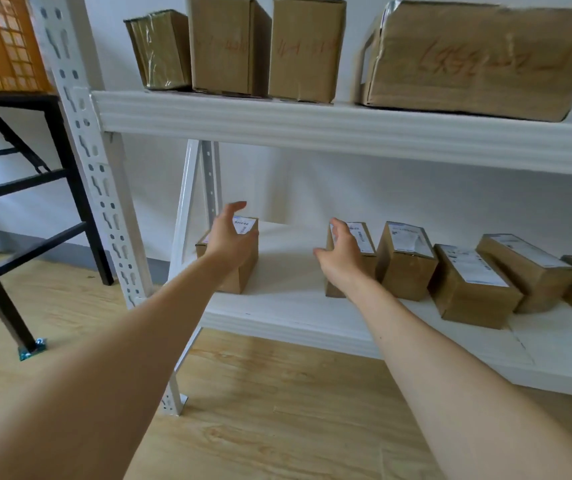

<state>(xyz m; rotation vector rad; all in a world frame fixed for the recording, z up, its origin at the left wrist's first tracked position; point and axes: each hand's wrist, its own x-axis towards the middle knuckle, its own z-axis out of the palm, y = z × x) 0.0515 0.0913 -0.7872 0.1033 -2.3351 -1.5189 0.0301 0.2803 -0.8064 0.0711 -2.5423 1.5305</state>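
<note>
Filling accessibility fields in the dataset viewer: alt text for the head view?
Two bare arms reach to small labelled cardboard boxes on the lower shelf: left hand open at a lone box, right hand open at the end box of a row. Larger boxes stand on the upper shelf.

White rack, two boards with cardboard boxes

We see the lower board (291, 271) carrying six small labelled boxes. The lone box (239, 275) stands at our left hand (230, 233), and a bare stretch of board lies between our two hands. The second box (364, 237) is right at the fingers of our right hand (341, 252). Four more boxes (405, 268) follow in a row to the right of this hand, the last one cut by the picture edge. Above both hands, the upper board (312, 124) holds three upright boxes (225, 46) and, further right, one wide box (478, 60) with red writing.
</note>
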